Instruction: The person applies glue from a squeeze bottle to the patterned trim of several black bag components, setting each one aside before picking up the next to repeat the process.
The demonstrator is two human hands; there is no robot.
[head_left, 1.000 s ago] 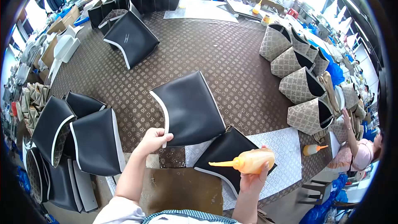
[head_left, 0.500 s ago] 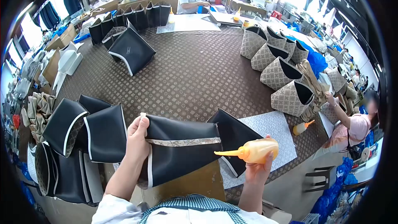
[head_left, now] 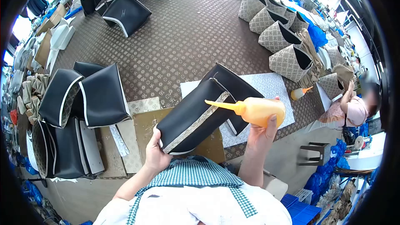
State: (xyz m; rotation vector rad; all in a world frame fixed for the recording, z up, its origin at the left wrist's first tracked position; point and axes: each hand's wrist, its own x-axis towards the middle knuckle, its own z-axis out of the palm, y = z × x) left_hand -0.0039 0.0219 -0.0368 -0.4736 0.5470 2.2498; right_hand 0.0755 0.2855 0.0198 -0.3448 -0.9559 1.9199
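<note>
Two hands busy. L hand (head_left: 155, 155) is closed round the lower end of a black panel (head_left: 186, 110), thumb over its edge, holding it tilted up off the brown board (head_left: 143, 127), close to the chest. R hand (head_left: 261, 135) is wrapped tight round an orange bottle (head_left: 260, 110), nozzle pointing left w/ tip at the panel's patterned strip (head_left: 196, 121); touching or not, can't tell. Just behind, a 2nd black piece (head_left: 239, 85) lies on a white sheet (head_left: 273, 84). More black pieces (head_left: 102, 96) stacked at left, patterned bags (head_left: 287, 60) at right, a co-worker (head_left: 354, 110) near them.
</note>
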